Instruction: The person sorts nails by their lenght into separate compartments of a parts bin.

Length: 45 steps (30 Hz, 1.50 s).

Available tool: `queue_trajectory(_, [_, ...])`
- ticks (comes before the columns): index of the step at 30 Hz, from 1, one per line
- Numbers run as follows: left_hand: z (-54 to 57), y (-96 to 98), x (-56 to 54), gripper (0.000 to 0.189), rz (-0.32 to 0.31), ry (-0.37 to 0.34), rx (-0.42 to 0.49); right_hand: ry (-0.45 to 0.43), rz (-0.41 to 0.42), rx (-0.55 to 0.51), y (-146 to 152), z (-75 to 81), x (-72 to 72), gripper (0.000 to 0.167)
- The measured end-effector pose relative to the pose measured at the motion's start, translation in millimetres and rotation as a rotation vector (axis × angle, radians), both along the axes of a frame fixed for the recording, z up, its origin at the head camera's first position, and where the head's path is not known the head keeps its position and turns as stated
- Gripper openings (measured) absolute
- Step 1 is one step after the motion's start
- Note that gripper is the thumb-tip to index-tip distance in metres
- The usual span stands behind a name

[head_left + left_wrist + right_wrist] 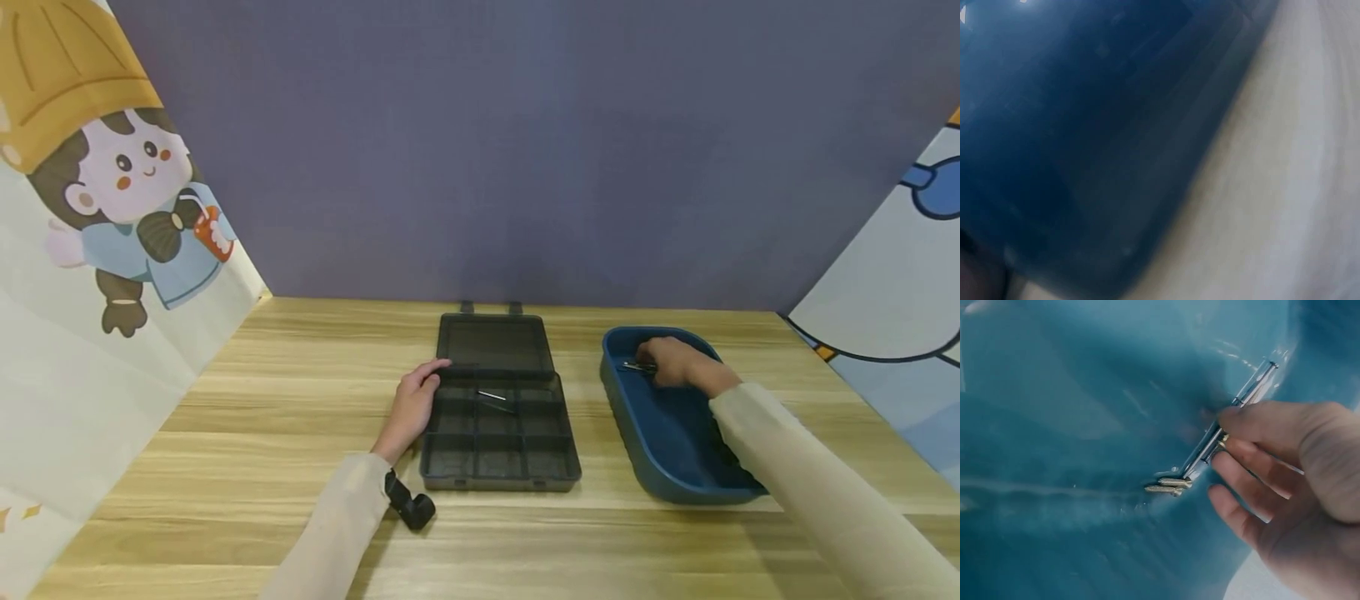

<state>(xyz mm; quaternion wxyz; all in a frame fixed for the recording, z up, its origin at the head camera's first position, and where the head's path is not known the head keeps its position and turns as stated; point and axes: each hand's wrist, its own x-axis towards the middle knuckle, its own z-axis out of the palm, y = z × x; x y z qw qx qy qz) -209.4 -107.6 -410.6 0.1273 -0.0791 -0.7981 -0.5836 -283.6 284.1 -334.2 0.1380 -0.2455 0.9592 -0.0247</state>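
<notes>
A dark translucent compartment box (498, 479) lies with its lid (495, 342) folded back on the table. My left hand (411, 407) rests against its left side near the hinge, fingers mostly straight. One slim silver nail (491, 395) lies in an upper compartment. Inside the blue tray (637, 425), my right hand (671, 360) pinches slender silver nails (1260, 384) between thumb and fingers. Two short brass-coloured screws (1169, 485) lie by the nails' lower end in the right wrist view. The left wrist view shows the box's dark side (1104, 144) close up.
The wood-grain table (285, 400) carries the box in the middle and the tray at right. A grey-blue panel (487, 167) stands behind, with cartoon-printed sheets at both sides. A black strap with a small camera (411, 504) is on the left wrist.
</notes>
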Motion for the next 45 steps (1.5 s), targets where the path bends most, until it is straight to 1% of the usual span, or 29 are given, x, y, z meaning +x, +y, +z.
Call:
queue_trajectory(11, [0.9, 0.5, -0.6, 0.032, -0.005, 0.003, -0.008, -0.016, -0.041, 0.015, 1.7, -2.0, -2.6, 0.025])
queue_trajectory(15, [0.2, 0.2, -0.8, 0.032, -0.005, -0.007, -0.009, -0.034, -0.041, 0.019, 4.1, -2.4, -3.0, 0.019])
queue_trajectory(18, [0.0, -0.2, -0.7, 0.033, -0.005, -0.011, -0.002, -0.05, -0.04, 0.017, 6.4, -2.0, -2.3, 0.018])
queue_trajectory(21, [0.4, -0.6, 0.0, 0.033, -0.005, -0.012, 0.0, -0.06, -0.056, 0.016, 8.3, -2.9, -1.6, 0.017])
queue_trajectory(29, [0.4, 0.1, 0.1, 0.033, -0.003, 0.001, -0.017, -0.095, -0.106, -0.015, 10.2, -9.7, 1.2, 0.007])
queue_trajectory(35, [0.1, 0.8, -0.3, 0.033, -0.011, 0.003, -0.015, -0.118, -0.104, -0.037, 9.2, -15.6, 0.9, 0.011])
queue_trajectory(39, [1.4, 1.2, 0.8, 0.033, 0.0, -0.003, -0.016, -0.136, -0.092, -0.056, 8.5, -14.9, 0.6, 0.014])
queue_trajectory(43, [1.9, 0.8, 0.7, 0.033, 0.014, -0.021, -0.022, -0.156, -0.084, -0.103, 11.8, -12.9, -0.7, 0.019])
queue_trajectory(45, [1.9, 0.3, 0.3, 0.033, 0.019, -0.024, -0.026, -0.146, -0.067, -0.117, 14.0, -10.4, -0.9, 0.021])
